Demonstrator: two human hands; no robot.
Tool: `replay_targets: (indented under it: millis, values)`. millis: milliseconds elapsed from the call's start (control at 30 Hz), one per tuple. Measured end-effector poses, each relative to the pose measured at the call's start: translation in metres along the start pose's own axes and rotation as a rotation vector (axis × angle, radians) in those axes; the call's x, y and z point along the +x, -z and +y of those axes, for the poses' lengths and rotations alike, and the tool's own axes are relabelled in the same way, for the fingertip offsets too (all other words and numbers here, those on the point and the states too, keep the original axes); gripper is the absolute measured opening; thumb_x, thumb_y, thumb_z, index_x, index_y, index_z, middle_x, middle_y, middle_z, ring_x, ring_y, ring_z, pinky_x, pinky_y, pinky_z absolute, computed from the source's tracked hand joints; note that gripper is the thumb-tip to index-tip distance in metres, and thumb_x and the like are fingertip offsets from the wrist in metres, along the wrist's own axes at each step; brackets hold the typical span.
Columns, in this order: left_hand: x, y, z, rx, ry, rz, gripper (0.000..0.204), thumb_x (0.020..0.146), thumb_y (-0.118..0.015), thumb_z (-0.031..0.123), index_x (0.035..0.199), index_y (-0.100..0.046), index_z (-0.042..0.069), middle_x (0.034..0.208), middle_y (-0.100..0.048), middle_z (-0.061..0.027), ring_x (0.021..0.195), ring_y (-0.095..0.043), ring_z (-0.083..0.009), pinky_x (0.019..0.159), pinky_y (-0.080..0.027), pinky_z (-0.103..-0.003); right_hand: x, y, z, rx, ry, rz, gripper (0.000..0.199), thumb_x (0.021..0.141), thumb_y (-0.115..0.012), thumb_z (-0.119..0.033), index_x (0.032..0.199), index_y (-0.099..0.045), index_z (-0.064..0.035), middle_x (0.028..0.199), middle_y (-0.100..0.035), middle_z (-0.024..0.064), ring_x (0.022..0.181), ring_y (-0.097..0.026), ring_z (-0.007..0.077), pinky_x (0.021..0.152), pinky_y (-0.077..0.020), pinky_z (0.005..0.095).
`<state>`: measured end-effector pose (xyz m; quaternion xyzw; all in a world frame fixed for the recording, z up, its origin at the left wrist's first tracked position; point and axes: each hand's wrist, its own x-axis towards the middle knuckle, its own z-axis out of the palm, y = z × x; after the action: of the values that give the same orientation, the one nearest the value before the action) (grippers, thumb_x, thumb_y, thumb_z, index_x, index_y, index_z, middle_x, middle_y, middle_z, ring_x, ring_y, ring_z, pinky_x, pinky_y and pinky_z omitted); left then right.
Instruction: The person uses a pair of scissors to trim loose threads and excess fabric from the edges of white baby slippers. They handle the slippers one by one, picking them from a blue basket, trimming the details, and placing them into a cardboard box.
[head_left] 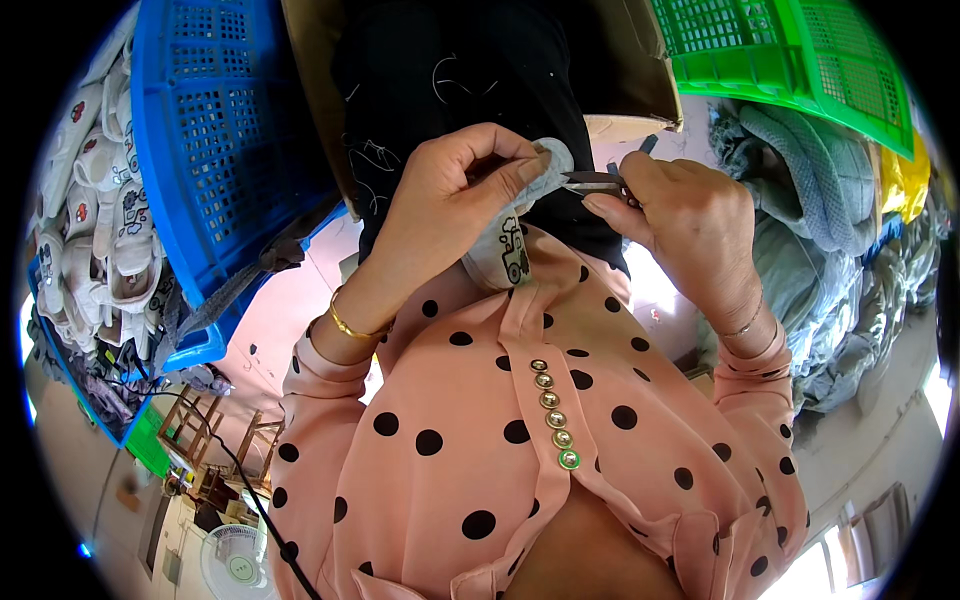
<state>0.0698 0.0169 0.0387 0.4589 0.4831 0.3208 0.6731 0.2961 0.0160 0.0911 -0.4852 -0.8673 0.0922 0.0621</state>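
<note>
My left hand (450, 195) pinches a small light grey cloth slipper (498, 252) above my lap. The slipper's rounded edge sticks up past my thumb and fingertips, and a dark vehicle picture decorates its lower part. From the right, my right hand (692, 205) grips a pair of small dark scissors (597, 180). Their blades point left, with the tips right at the slipper's edge. Whether the blades touch the fabric or a thread, I cannot tell. My fingers hide most of the scissors' handles. Loose pale threads cling to my black trousers (455, 85).
A blue plastic crate (235, 150) stands at the left, beside a heap of similar slippers (110, 210). A green crate (740, 55) and grey fabric piles (810, 220) are at the right. An open cardboard box (640, 75) lies beyond my lap. A black cable (235, 455) runs lower left.
</note>
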Motion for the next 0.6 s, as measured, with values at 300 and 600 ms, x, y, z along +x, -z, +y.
replay_targets:
  millis: [300,600]
  values:
    - [-0.0047,-0.0028,0.0005,0.003,-0.023,0.044,0.013,0.091,-0.070,0.008,0.099,-0.071,-0.001,0.082,-0.070,-0.0033,0.071,-0.059,-0.0046,0.063,-0.046,-0.019,0.0103,0.0061,-0.0069,-0.141,0.077,0.024,0.034,0.080,-0.073,-0.040,0.070,-0.054,-0.0127,0.055,-0.049,0.0009,0.052,-0.055,0.0177,0.046,-0.0405,0.0312]
    - [-0.0053,-0.0057,-0.0012,-0.002,-0.043,0.068,0.012,0.091,-0.069,0.006,0.100,-0.070,-0.002,0.082,-0.071,-0.0038,0.071,-0.060,-0.0043,0.062,-0.046,-0.018,0.0117,0.0028,-0.0098,-0.200,0.095,0.009,0.035,0.079,-0.074,-0.040,0.070,-0.053,-0.0129,0.054,-0.048,0.0007,0.051,-0.055,0.0165,0.046,-0.0415,0.0304]
